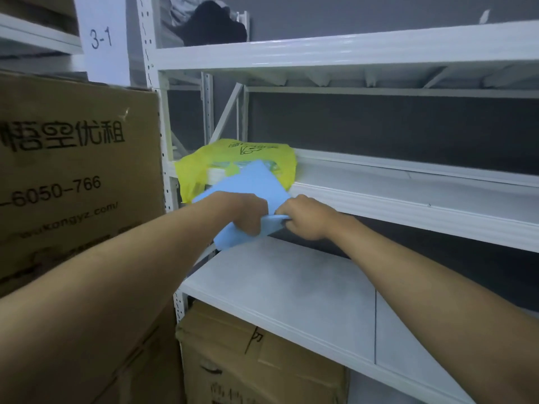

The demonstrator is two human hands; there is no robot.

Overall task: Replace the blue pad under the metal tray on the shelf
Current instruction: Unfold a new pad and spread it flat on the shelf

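Observation:
A light blue pad (256,185) hangs in the air at the front left corner of the middle shelf (408,211). My left hand (248,214) grips its lower left part, and my right hand (306,218) pinches its folded right edge. The two hands are close together. Behind the pad, a yellow plastic bag (233,157) lies on that shelf and wraps a flat white thing whose edge shows. No metal tray can be made out.
A white lower shelf board (291,287) lies under my hands. Large cardboard boxes (73,170) stand at the left, and another box (248,360) sits below the lower shelf. Dark clothing (215,23) rests on the top shelf. A "3-1" label (100,39) hangs at the upper left.

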